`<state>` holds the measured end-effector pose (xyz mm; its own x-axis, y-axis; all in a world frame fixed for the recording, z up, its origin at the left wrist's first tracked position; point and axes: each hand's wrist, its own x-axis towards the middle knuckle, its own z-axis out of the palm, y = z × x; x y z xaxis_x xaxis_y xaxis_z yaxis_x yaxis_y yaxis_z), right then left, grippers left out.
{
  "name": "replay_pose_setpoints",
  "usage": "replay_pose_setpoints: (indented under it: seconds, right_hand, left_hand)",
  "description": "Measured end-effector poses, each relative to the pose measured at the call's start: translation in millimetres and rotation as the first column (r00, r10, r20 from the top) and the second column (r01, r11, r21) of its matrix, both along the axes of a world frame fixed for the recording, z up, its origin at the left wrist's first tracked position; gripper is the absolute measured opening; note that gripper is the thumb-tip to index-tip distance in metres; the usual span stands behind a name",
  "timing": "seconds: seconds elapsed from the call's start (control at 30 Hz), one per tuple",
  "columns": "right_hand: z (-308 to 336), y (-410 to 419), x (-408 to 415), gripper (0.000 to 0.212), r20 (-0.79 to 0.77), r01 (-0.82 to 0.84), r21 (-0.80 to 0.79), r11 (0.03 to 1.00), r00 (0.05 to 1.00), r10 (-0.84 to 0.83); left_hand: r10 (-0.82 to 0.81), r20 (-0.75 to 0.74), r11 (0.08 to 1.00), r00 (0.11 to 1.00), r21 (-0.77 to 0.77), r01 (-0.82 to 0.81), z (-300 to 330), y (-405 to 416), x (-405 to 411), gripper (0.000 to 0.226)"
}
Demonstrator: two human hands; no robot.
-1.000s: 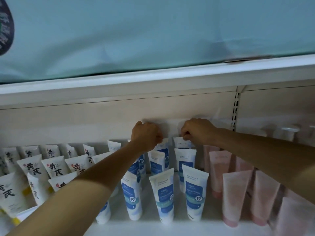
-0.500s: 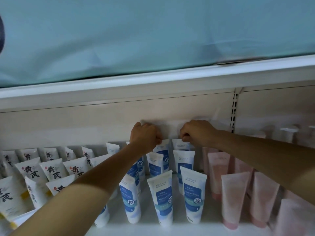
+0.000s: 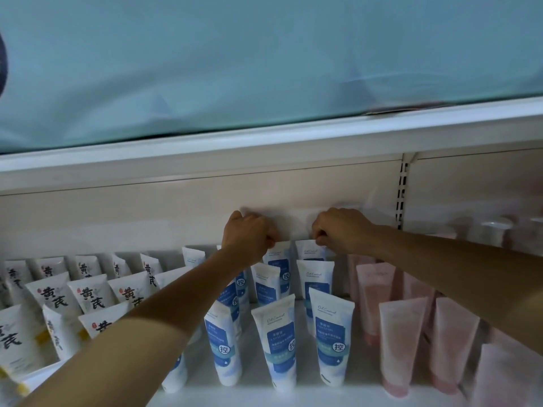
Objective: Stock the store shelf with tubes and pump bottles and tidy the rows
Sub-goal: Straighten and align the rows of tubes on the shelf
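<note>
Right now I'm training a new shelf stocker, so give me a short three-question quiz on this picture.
1. True or false: both hands reach to the back row of the blue-and-white tubes.
2. Which tubes stand right of the blue-and-white ones? A) pink B) green C) black
3. Fill in: the left hand and right hand each have their fingers ____ at a tube top.

Key: 1 true; 2 A, the pink tubes; 3 curled.

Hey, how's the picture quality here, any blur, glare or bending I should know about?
Head view: dim, cool light; wide-angle bend curves the upper shelf edge; pump bottles at far right are smeared and hazy; blue-label tubes are sharp enough to read; left hand and right hand are clear.
</note>
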<state>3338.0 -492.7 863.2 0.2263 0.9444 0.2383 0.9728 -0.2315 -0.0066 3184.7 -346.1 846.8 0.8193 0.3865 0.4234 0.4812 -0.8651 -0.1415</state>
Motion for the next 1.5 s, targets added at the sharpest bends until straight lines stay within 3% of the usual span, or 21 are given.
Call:
replay_pose_setpoints:
  seconds: [0.37,0.6,0.73,0.83,0.93,1.07,1.5]
  right_hand:
    - [4.6,-7.0,1.0,0.017,0.025,-0.001,0.038,0.999,1.000,0.000]
    - [15.1,-23.6,-0.7,0.016,-0.045,-0.065,0.101,0.993,0.997,0.070]
    - [18.0,-33.6,-9.0,0.020,-0.213,-0.158,0.055,0.986,0.963,0.167]
    - [14.8,-36.0,-14.8,0.027,-0.229,-0.185,-0.024,0.982,0.958,0.175]
    - [10.8,-35.0,-18.3,0.022,-0.235,-0.171,-0.072,0.983,0.960,0.150]
    - [5.5,-31.4,-19.4,0.015,-0.196,-0.156,-0.107,0.982,0.971,0.133]
    - [0.0,-33.5,-10.7,0.012,-0.140,-0.156,-0.086,0.984,0.980,0.143]
  left_hand:
    - [-0.024,0.024,1.000,0.999,-0.013,0.025,9.6,-7.2,-14.7,0.019]
    - [-0.053,0.131,0.988,0.990,-0.135,0.071,19.8,-12.1,-40.0,0.021]
    - [-0.146,0.000,0.969,0.989,-0.201,0.143,24.7,-17.1,-59.6,0.021]
    - [-0.157,-0.121,0.963,0.980,-0.238,0.125,21.8,-18.3,-65.8,0.023]
    - [-0.139,-0.173,0.978,0.975,-0.179,0.107,15.4,-20.4,-62.9,0.024]
    - [-0.108,-0.171,0.986,0.979,-0.141,0.084,10.3,-22.9,-57.2,0.024]
    - [-0.131,-0.104,0.968,0.986,-0.230,0.105,8.2,-33.8,-49.4,0.022]
